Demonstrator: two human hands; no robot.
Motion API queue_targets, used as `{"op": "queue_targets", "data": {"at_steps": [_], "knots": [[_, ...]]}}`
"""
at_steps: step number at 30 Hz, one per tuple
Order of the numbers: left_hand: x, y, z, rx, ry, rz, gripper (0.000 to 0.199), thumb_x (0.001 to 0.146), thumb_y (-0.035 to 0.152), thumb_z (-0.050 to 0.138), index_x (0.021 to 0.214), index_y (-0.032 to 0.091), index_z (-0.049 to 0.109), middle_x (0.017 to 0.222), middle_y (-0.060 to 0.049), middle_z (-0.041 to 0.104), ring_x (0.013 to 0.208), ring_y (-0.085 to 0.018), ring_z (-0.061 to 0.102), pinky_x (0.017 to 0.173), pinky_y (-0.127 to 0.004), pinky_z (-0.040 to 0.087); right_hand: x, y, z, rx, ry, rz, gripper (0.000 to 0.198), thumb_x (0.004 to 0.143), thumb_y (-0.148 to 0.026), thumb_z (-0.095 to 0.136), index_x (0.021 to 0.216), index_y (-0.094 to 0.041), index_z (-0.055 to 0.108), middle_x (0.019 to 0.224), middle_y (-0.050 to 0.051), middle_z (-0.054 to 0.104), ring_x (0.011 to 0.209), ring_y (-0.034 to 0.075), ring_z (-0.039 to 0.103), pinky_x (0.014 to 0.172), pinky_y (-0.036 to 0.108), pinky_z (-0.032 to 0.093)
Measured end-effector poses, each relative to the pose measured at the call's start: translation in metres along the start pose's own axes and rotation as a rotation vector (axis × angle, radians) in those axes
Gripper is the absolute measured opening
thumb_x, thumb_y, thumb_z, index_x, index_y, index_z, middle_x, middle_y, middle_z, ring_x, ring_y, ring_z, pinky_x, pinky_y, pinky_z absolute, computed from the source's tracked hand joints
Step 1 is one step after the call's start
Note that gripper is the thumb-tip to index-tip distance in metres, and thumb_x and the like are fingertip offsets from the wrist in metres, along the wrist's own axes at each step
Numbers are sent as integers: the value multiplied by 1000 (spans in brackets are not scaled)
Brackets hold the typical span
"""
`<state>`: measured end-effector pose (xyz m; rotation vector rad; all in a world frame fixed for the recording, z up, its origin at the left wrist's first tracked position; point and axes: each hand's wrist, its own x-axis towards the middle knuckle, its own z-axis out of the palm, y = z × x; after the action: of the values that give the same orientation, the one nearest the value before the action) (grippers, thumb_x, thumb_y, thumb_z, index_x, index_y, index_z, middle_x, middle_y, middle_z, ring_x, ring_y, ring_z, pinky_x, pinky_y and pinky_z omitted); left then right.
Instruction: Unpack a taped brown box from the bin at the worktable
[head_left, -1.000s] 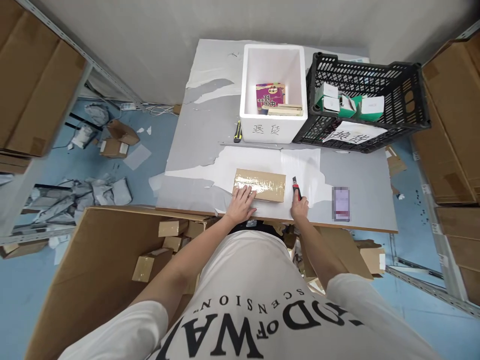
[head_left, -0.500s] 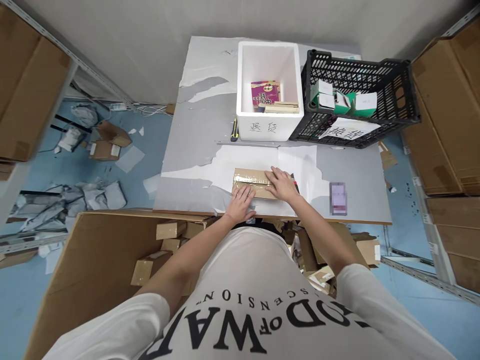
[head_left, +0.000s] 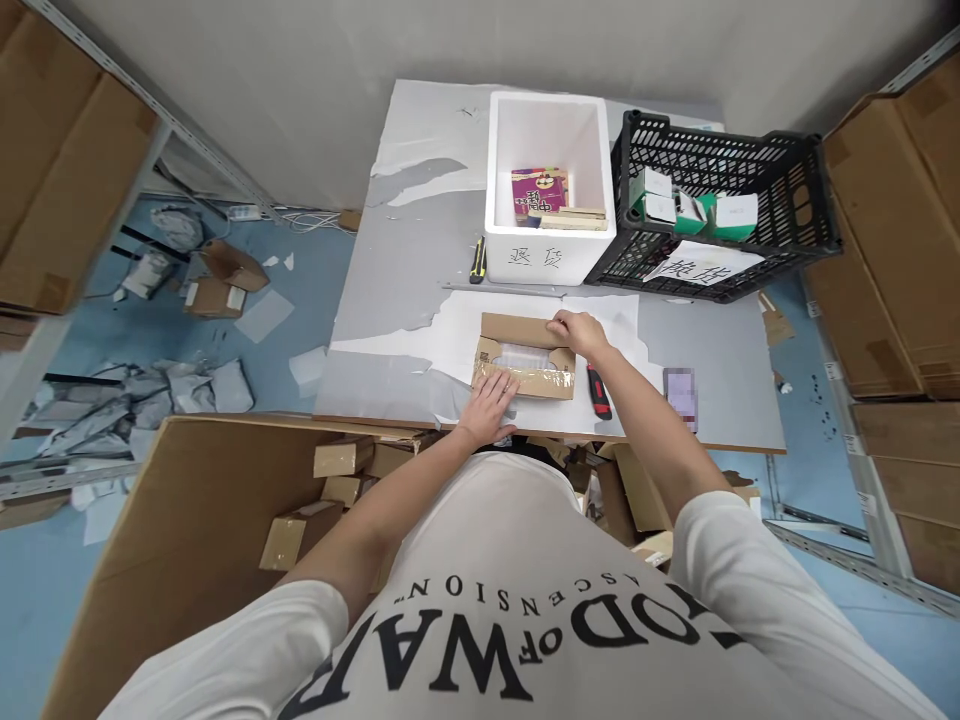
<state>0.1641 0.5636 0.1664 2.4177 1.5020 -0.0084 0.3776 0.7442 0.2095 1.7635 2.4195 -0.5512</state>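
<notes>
Cardboard box [head_left: 534, 384] at the centre of the frame, set on the near part of the table [head_left: 360, 385], long side toward the body. Open on top, with pale contents too unclear to name. Probably placed there for easy reach by both hands.

At its lower left corner, left hand [head_left: 489, 400] laid palm down, fingers loosely extended on the taped near side rather than wrapped around it. Likely pressed there as a steadying weight against sliding. At its upper right, right hand [head_left: 581, 333] drawn narrow, fingers curled onto the far flap [head_left: 514, 328], seemingly to hold it back from the opening. Thumb hidden; impossible to tell how firm the pinch.

Left forearm [head_left: 382, 500] slanting up from the lower left, nearly in line with its wrist. Right forearm [head_left: 660, 430] slanting in from the lower right, knuckles upward.

Red-and-black knife [head_left: 598, 392] lying just right of the box, apart from both hands; presumably loose there to free the right hand for the flap. Farther right, blurred phone [head_left: 681, 398], lying flat. At upper centre, foam box [head_left: 547, 258] and black crate [head_left: 631, 256] side by side, likely kept back for working room.
</notes>
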Motion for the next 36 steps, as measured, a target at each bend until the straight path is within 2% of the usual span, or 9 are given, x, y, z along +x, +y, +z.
{"op": "queue_targets", "data": {"at_steps": [6, 9, 12, 16, 20, 22, 27, 30, 36], "knots": [[-1, -3, -1, -12, 10, 20, 92, 75, 49, 59, 151, 14, 21, 158, -14, 19, 146, -32, 12, 117, -49, 13, 11, -4, 28, 159, 112, 210, 46, 93, -51, 40, 114, -17, 63, 116, 16, 60, 106, 28, 54, 82, 38, 45], [-1, -4, -1, -28, 52, 41, 85, 78, 45, 59, 149, 13, 26, 156, -15, 24, 145, -32, 17, 116, -48, 17, -1, -10, 32, 111, 364, 95, 43, 93, -38, 44, 127, -14, 55, 129, 19, 51, 120, 31, 45, 96, 45, 39], [2, -12, -7, -78, 97, 59, 69, 83, 37, 55, 145, 16, 34, 150, -14, 36, 140, -31, 30, 113, -47, 26, -28, -16, 28, 24, 505, -188, 39, 94, -25, 40, 130, -16, 53, 134, 17, 48, 126, 31, 40, 104, 51, 32], [15, -41, -26, -185, 137, 107, 69, 81, 42, 60, 142, 16, 39, 144, -14, 44, 132, -30, 41, 107, -44, 36, -69, -24, 30, -61, 225, -546, 41, 93, -34, 47, 129, -14, 53, 122, 16, 58, 112, 29, 50, 97, 44, 38], [32, -90, -40, -283, 137, 137, 108, 61, 58, 76, 146, 11, 29, 147, -19, 39, 138, -34, 34, 112, -47, 30, -83, -31, 35, -120, 19, -416, 60, 86, -40, 60, 134, -8, 46, 117, 18, 60, 108, 31, 53, 94, 43, 38], [39, -111, -41, -333, 58, 172, 110, 59, 60, 76, 145, 10, 29, 148, -20, 38, 139, -33, 34, 112, -45, 32, -82, -36, 34, -112, -33, -339, 56, 84, -38, 63, 130, -10, 48, 112, 16, 62, 108, 30, 54, 93, 40, 38], [49, -131, -28, -364, -19, 210, 98, 62, 58, 75, 141, 13, 38, 151, -18, 33, 137, -30, 38, 112, -41, 34, -93, -55, 34, -183, -52, -215, 23, 90, -19, 49, 112, -14, 56, 102, 13, 67, 93, 25, 62, 83, 35, 41], [50, -128, -21, -335, -6, 164, 92, 64, 47, 76, 142, 14, 37, 151, -16, 33, 136, -29, 40, 110, -41, 37, -115, -61, 53, -264, -7, -240, 36, 92, -6, 33, 118, -14, 56, 117, 16, 65, 103, 25, 61, 87, 36, 41], [44, -123, -15, -296, -23, 153, 87, 68, 32, 74, 144, 15, 34, 154, -15, 29, 135, -26, 41, 111, -41, 35, -149, -51, 113, -245, 125, -355, 54, 91, -11, 34, 145, -5, 34, 153, 18, 30, 141, 30, 28, 113, 46, 22]]}}
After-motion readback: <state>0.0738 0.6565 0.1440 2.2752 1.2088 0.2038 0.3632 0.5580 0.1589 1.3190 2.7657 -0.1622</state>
